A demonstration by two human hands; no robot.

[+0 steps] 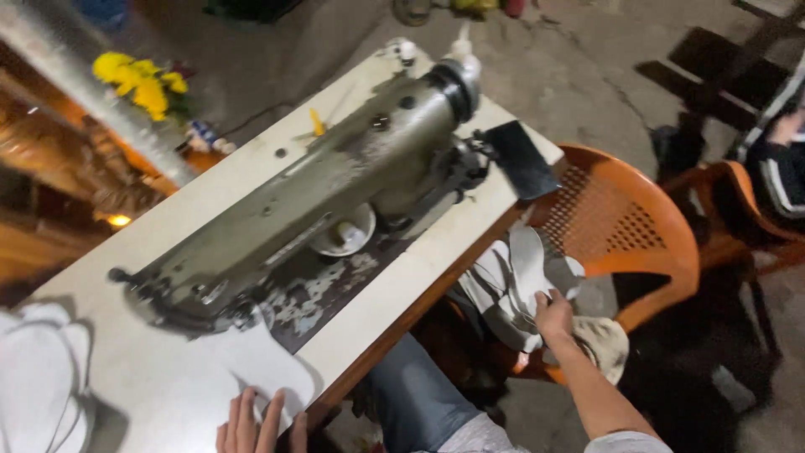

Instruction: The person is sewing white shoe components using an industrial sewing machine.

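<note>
The left hand (251, 424) lies nearest, fingers flat and spread on a white fabric piece (256, 361) on the table (394, 289), just before the needle end of the olive sewing machine (327, 189). Out to the side, the right hand (553, 317) closes on a stack of white cut pieces (511, 281) on the orange plastic chair (637, 226). It looks like a fetching step: one piece must be separated and lifted clear.

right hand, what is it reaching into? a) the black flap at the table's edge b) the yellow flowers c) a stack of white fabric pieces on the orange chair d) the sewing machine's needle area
c: the right hand rests on the stack of white fabric pieces lying on the orange plastic chair, beside the table and away from the sewing machine.
</note>
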